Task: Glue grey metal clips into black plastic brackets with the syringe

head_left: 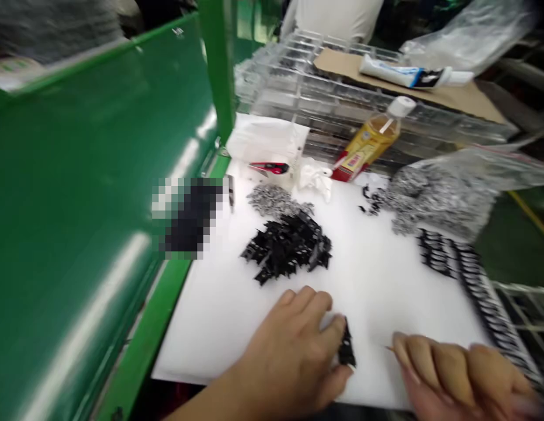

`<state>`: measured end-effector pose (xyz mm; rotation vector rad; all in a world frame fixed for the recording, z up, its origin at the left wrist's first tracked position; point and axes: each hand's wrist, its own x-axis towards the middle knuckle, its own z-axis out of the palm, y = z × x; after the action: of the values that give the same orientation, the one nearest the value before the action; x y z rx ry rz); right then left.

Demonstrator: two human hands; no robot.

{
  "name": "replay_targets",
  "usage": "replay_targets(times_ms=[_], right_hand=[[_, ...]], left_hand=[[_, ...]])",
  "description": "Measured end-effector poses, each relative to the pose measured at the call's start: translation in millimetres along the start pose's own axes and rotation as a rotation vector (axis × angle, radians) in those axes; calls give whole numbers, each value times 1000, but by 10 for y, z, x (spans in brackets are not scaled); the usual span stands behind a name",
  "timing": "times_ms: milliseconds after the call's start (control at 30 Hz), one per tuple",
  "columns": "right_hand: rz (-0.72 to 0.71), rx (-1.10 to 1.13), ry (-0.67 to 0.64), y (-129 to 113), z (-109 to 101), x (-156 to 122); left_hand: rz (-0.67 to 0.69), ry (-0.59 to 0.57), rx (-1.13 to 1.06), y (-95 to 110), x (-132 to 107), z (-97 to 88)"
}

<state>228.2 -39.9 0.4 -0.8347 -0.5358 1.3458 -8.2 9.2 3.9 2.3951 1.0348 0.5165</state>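
My left hand (298,345) is closed around a small black plastic part (347,346), holding it low over the white work surface (210,327) near its front edge. To the right, my right hand (456,371) is curled shut, partly blurred by motion. A thin pointed tip (390,348) pokes out from its fingertips; the rest of that object is hidden in the fist. Beyond my left hand lies a heap of similar black plastic parts (289,245). Small silvery-grey pieces (272,200) are piled just behind the heap.
A green panel (100,175) borders the left side. Toward the back are a red cutter knife (272,168), a drink bottle (370,140), stacked clear trays (272,88) and a tube (390,71) on cardboard. A plastic bag of grey pieces (447,193) and rows of black parts (468,275) occupy the right.
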Motion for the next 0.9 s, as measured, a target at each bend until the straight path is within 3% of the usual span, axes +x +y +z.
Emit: replay_targets(times_ms=[33, 133, 200, 400, 900], right_hand=[[11, -6, 49, -17, 104, -5], [83, 86, -62, 28, 388, 57], [94, 124, -122, 96, 472, 106], [-42, 48, -189, 220, 411, 95], [-9, 21, -224, 253, 369, 106]], left_hand=[[-10, -7, -19, 2, 9, -10], [1, -19, -63, -9, 38, -5], [7, -22, -70, -13, 50, 5], [16, -18, -64, -17, 45, 8], [38, 27, -55, -35, 62, 50]])
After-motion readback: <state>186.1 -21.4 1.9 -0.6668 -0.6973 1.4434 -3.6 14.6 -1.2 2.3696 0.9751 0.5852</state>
